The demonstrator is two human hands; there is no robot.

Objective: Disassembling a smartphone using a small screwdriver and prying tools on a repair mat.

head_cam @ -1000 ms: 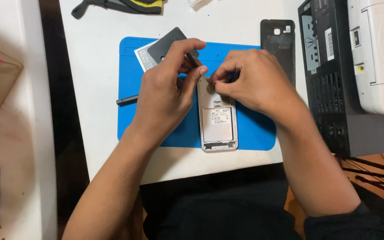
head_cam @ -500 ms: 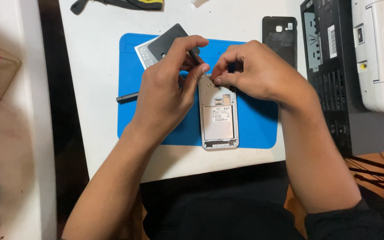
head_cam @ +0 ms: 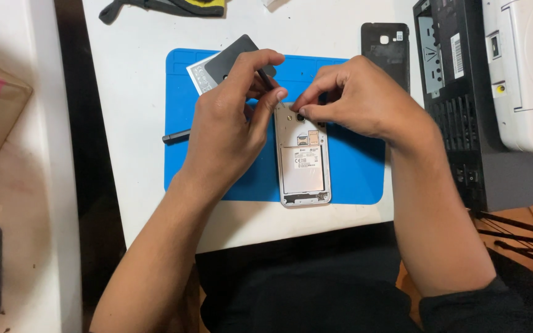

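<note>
Both hands meet over the opened phone (head_cam: 304,161) on the blue mat (head_cam: 353,179): left hand (head_cam: 232,126) pinching a thin tool (head_cam: 265,78), right hand (head_cam: 356,98) fingers pressed together at the camera end. A slip could scratch the phone's insides.

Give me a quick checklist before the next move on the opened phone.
1. Phone lies flat on the blue mat, back open and facing up: ok.
2. Left hand holds a thin dark tool at the phone's top edge: ok.
3. Right hand pinches at the phone's top end, beside the camera lens: ok.
4. Tool tip seated where it should be: cannot tell, fingers hide it.
5. Removed black back cover lies apart on the white table: ok.
6. Black pen-like tool on the mat's left edge sits away from both hands: ok.
</note>
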